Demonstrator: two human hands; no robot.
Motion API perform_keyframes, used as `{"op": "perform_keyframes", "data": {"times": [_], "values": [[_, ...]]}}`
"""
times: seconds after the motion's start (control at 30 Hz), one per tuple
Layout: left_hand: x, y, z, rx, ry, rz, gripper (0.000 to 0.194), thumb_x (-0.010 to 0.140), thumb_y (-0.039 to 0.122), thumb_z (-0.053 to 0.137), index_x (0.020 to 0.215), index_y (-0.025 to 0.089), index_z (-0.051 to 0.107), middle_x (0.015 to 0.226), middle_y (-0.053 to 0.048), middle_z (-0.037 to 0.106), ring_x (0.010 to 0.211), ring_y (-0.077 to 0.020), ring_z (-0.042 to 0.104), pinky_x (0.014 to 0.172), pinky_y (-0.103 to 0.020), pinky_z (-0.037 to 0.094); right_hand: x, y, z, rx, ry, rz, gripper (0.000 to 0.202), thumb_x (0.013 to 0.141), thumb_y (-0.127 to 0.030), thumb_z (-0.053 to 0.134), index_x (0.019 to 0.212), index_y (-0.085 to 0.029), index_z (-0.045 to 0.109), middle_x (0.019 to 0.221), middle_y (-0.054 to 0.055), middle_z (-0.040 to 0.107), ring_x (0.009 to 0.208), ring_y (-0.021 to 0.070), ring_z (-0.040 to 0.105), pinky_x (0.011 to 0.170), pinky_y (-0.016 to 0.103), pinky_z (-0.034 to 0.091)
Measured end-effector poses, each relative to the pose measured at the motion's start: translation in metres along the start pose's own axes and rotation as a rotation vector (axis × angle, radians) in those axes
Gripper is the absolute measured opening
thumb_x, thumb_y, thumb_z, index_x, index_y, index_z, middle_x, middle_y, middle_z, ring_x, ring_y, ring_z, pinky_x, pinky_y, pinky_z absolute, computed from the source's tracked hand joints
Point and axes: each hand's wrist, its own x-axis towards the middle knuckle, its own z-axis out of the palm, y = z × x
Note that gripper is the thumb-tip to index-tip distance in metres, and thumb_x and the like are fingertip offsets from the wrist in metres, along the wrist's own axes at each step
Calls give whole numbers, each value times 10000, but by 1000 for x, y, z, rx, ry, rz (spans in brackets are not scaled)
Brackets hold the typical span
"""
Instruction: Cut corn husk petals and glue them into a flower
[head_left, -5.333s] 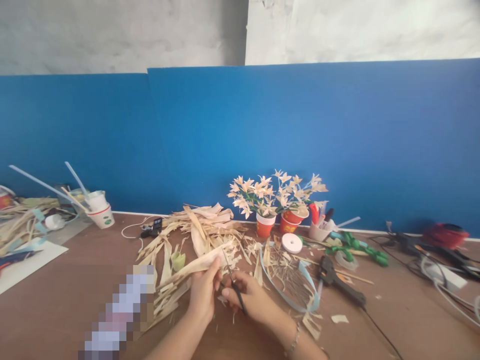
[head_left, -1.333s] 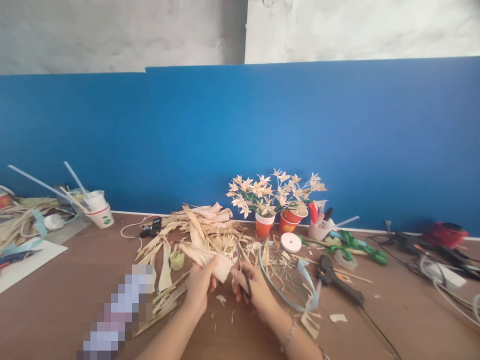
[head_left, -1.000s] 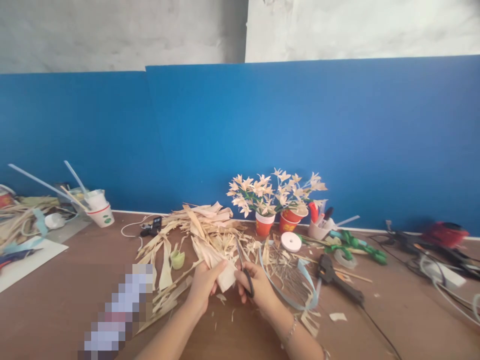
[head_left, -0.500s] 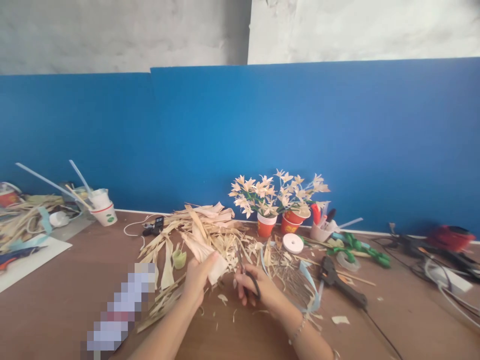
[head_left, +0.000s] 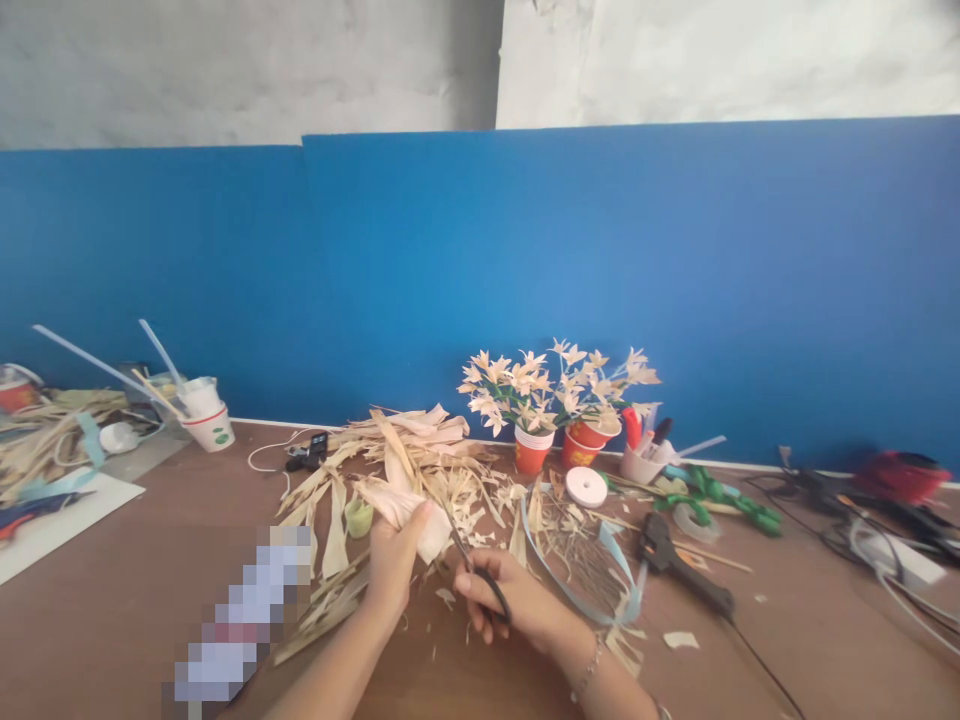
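My left hand (head_left: 395,560) is closed on a pale dried husk piece (head_left: 433,535), whose wide end sticks out to the right of my thumb. Dark-handled scissors (head_left: 493,590) are in my right hand (head_left: 501,592), their blades pointing up and left beside the husk's right edge. Whether the blades touch the husk is too small to tell. Behind both hands lies a heap of dried husks (head_left: 420,440), with a light green curled piece (head_left: 358,517) left of my left hand.
Pale flowers stand in red paper cups (head_left: 533,452) at the back. A white roll (head_left: 586,487), blue ribbon (head_left: 616,552) and black glue gun (head_left: 686,570) lie to the right. A white cup (head_left: 209,427) holding sticks stands at the left, and small scraps dot the brown table (head_left: 450,680).
My right hand has moved slightly left with the scissors, whose blades now tilt left and are nearer the husk. The husk in my left hand has shifted a little.
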Motion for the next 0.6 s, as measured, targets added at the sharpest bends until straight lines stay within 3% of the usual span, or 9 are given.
{"op": "perform_keyframes", "data": {"times": [0.23,0.6], "values": [[-2,4,3,-32,41,-14,270,552,289,788,731,118,681,492,-1,637,546,-202,646,499,-255,496,2,3,-2,1,33,-29,449,666,-583,653,722,-165,500,417,-81,503,305,39,392,306,144,189],[-7,6,4,-13,51,-10,279,572,324,773,736,130,657,478,6,610,482,-174,604,423,-229,453,2,2,2,0,26,-32,445,682,-577,644,753,-164,498,450,-64,539,321,47,438,301,134,226]]}}
